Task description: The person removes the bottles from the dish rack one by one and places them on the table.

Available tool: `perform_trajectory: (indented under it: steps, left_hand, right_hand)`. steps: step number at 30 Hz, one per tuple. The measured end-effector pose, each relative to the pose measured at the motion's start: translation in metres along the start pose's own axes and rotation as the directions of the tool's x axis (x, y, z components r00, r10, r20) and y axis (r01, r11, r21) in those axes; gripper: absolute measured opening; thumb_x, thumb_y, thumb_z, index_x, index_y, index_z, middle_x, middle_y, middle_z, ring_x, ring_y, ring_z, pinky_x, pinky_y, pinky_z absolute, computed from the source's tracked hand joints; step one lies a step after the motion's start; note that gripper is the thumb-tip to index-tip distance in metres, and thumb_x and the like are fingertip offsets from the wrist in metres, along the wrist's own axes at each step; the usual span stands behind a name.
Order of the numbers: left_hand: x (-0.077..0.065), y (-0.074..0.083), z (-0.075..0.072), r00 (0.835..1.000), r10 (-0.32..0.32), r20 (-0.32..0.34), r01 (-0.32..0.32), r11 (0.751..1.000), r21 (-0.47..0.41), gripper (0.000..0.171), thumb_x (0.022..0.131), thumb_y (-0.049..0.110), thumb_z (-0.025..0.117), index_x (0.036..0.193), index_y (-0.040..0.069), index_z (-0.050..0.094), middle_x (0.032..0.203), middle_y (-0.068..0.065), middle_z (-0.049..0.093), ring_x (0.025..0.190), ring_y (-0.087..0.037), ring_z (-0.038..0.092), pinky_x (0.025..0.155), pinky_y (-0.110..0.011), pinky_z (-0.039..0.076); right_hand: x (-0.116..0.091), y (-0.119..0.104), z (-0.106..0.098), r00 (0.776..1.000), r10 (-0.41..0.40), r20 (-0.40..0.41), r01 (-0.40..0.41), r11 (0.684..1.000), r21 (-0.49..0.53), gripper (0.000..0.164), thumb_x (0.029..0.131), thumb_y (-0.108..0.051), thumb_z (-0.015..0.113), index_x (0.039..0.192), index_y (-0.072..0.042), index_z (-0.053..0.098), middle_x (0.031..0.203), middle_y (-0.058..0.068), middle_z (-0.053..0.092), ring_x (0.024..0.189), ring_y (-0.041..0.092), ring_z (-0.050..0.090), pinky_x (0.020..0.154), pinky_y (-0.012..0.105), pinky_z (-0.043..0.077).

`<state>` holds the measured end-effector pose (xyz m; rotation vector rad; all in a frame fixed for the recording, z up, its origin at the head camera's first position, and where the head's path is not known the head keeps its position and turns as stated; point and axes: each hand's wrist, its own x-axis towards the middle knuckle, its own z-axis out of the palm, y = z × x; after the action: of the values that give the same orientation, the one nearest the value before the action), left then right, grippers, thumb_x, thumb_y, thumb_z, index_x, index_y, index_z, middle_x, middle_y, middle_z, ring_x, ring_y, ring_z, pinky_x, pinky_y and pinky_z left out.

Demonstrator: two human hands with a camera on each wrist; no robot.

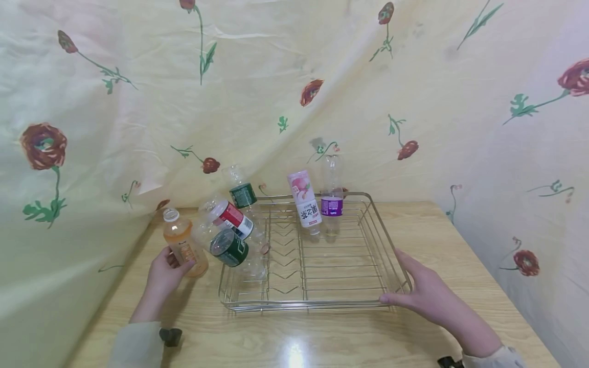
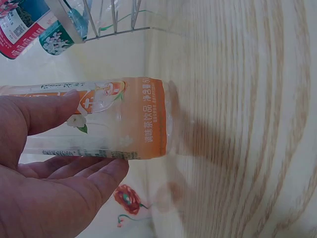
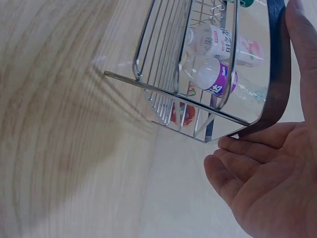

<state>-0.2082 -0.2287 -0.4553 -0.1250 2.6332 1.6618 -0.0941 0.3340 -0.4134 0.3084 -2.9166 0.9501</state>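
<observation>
My left hand (image 1: 167, 276) grips a clear plastic bottle with an orange label (image 1: 184, 240), capped in white, which stands on the table left of a metal wire dish rack (image 1: 317, 306). In the left wrist view, thumb and fingers lie on opposite sides of this orange bottle (image 2: 138, 119). At the rack's front right corner, my right hand (image 1: 430, 294) holds the rim, thumb at the front and fingers along the right side. The right wrist view shows that hand (image 3: 272, 173) with its fingers slightly bent beside the rack's rim (image 3: 280, 74).
Leaning in the rack's left part are clear bottles with a lower green label (image 1: 232, 250), a red and white label (image 1: 236, 220) and an upper green label (image 1: 243, 195). Toward its back lean a pink peach-label bottle (image 1: 303, 199) and a purple-label bottle (image 1: 332, 205). Flowered cloth (image 1: 257, 112) hangs behind.
</observation>
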Motion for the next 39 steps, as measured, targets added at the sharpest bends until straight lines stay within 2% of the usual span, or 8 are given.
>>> perform_trajectory:
  steps: [22,28,33,39]
  left_hand:
    - [0.005,-0.004,-0.004,0.999,0.01,0.052,-0.009,1.0,-0.012,0.071,0.097,0.002,0.067,0.151,-0.013,0.024,0.149,-0.041,0.033,0.139,-0.053,0.033,0.111,-0.056,0.036]
    - [0.004,-0.003,-0.006,0.998,0.007,0.068,-0.006,1.0,-0.008,0.086,0.094,0.01,0.074,0.155,-0.012,0.017,0.156,-0.038,0.022,0.143,-0.054,0.025,0.114,-0.057,0.03]
    - [-0.005,0.003,-0.009,0.999,0.005,0.048,-0.005,1.0,0.012,0.101,0.092,0.018,0.078,0.156,-0.013,0.007,0.16,-0.038,0.01,0.146,-0.053,0.016,0.118,-0.055,0.022]
    - [-0.028,0.021,-0.014,0.999,-0.029,0.043,0.027,0.999,0.045,0.109,0.092,0.03,0.079,0.156,-0.013,0.001,0.16,-0.037,0.006,0.146,-0.053,0.013,0.118,-0.058,0.02]
  right_hand:
    - [-0.002,0.001,0.001,1.0,-0.004,-0.008,0.004,1.0,0.011,0.121,0.074,-0.051,0.088,0.155,0.012,0.024,0.152,0.038,0.031,0.135,0.058,0.033,0.105,0.071,0.032]
    - [-0.002,0.002,0.001,1.0,0.0,-0.008,0.0,1.0,0.003,0.12,0.074,-0.05,0.088,0.156,0.01,0.023,0.153,0.037,0.031,0.135,0.058,0.033,0.105,0.071,0.032]
    - [-0.002,0.004,0.001,1.0,0.003,-0.004,-0.003,1.0,-0.008,0.122,0.074,-0.054,0.087,0.156,0.01,0.023,0.152,0.038,0.031,0.135,0.058,0.034,0.105,0.071,0.033]
    - [-0.001,0.002,0.001,1.0,0.002,-0.003,-0.002,1.0,-0.005,0.121,0.074,-0.053,0.087,0.155,0.011,0.024,0.152,0.038,0.032,0.134,0.059,0.034,0.105,0.071,0.032]
